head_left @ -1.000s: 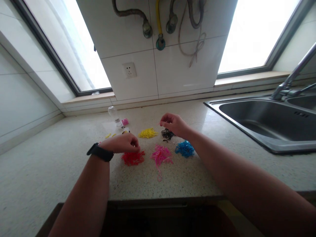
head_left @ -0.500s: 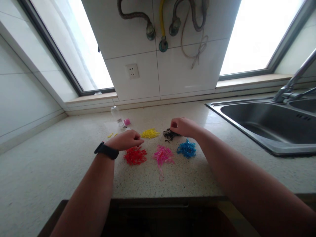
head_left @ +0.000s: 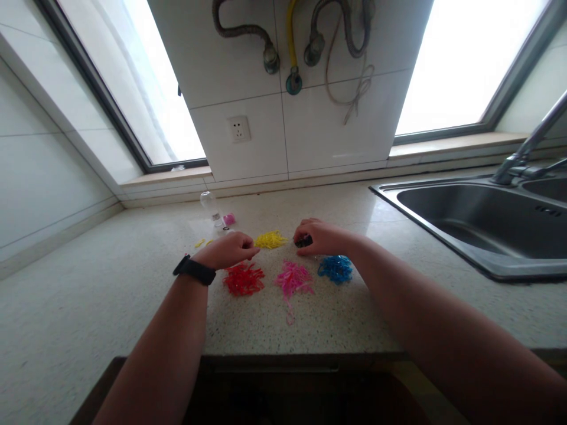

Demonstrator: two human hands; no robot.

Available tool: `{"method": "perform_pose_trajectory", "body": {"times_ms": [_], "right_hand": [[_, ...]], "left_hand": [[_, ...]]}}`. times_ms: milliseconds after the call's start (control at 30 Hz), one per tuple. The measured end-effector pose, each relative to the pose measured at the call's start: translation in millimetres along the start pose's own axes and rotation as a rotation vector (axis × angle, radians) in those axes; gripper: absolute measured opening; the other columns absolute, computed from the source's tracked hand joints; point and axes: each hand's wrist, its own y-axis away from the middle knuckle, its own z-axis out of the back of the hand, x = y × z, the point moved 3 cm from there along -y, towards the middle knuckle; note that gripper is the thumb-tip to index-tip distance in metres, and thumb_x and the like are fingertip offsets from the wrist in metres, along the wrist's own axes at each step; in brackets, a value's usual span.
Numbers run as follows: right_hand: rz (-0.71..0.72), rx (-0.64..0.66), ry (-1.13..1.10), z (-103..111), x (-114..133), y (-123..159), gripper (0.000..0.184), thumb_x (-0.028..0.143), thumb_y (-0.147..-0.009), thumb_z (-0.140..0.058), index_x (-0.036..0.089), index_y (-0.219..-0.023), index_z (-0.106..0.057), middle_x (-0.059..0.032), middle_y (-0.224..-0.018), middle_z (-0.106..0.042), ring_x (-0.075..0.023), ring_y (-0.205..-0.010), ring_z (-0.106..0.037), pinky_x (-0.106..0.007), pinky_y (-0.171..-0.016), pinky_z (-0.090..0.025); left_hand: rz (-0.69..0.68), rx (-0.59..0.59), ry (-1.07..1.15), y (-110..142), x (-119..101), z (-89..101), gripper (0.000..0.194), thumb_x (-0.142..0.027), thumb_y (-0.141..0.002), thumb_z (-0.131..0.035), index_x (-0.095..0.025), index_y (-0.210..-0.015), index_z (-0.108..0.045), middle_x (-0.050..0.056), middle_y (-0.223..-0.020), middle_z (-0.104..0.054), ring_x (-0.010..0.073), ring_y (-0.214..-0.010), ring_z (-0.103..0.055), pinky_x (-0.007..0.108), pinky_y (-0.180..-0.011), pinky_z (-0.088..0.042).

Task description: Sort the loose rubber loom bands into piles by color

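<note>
Black elastic bands point(head_left: 304, 241) now sit inside the widened right hand point(head_left: 319, 235), seemingly mid-gather — left hand point(head_left: 228, 249), at nine o'clock, curled, contents unclear.

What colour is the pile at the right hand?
The pile is black, partly hidden; the head view shows it best.

Kitchen, with sink point(head_left: 460, 218) and faucet point(head_left: 538, 136)

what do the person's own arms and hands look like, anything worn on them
The left arm and right arm show no sleeves. A broad, dark band, perhaps a watch strap, circles the left wrist; its face can't be made out. The left hand and right hand wear no gloves.
</note>
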Motion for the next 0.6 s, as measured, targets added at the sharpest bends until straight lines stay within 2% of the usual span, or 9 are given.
{"method": "perform_pose_trajectory", "body": {"times_ms": [200, 433, 500, 600], "right_hand": [[0.001, -0.040, 0.020, 0, -3, -2, 0.018, 0.028, -0.079, -0.068, 0.019, -0.095, -0.072, -0.0081, -0.095, -0.066, -0.0215, -0.093, -0.059, -0.032, -0.086, -0.043], [-0.050, -0.100, 0.011, 7, 4, 0, 0.015, 0.030, -0.086, -0.062, 0.019, -0.091, -0.070, -0.0076, -0.093, -0.067, -0.0191, -0.088, -0.059, -0.029, -0.079, -0.042], [-0.054, -0.110, 0.010, 8, 4, 0, 0.015, 0.030, -0.087, -0.061, 0.019, -0.092, -0.070, -0.0072, -0.093, -0.068, -0.0188, -0.087, -0.060, -0.029, -0.079, -0.041], [-0.053, -0.120, 0.009, 8, 3, 0, 0.014, 0.029, -0.087, -0.060, 0.020, -0.092, -0.069, -0.0065, -0.093, -0.068, -0.0182, -0.086, -0.060, -0.029, -0.078, -0.041]], "left_hand": [[0.001, -0.011, -0.023, -1, 0, -0.2, 0.045, -0.051, -0.090, -0.050, -0.018, -0.060, -0.049, -0.002, -0.056, -0.046, 0.0106, -0.055, -0.039, 0.027, -0.052, -0.026], [0.007, -0.058, -0.027, 1, 4, 4.4, 0.042, -0.050, -0.091, -0.049, -0.017, -0.067, -0.060, 0.000, -0.059, -0.054, 0.0116, -0.055, -0.045, 0.027, -0.055, -0.029], [0.032, -0.127, -0.061, 2, 9, 10.4, 0.042, -0.051, -0.091, -0.049, -0.017, -0.071, -0.064, 0.001, -0.062, -0.057, 0.0128, -0.057, -0.048, 0.028, -0.056, -0.030], [0.138, -0.297, -0.153, 7, 20, 23.0, 0.043, -0.052, -0.092, -0.046, -0.018, -0.073, -0.065, 0.003, -0.067, -0.062, 0.0150, -0.062, -0.053, 0.028, -0.059, -0.032]]}}
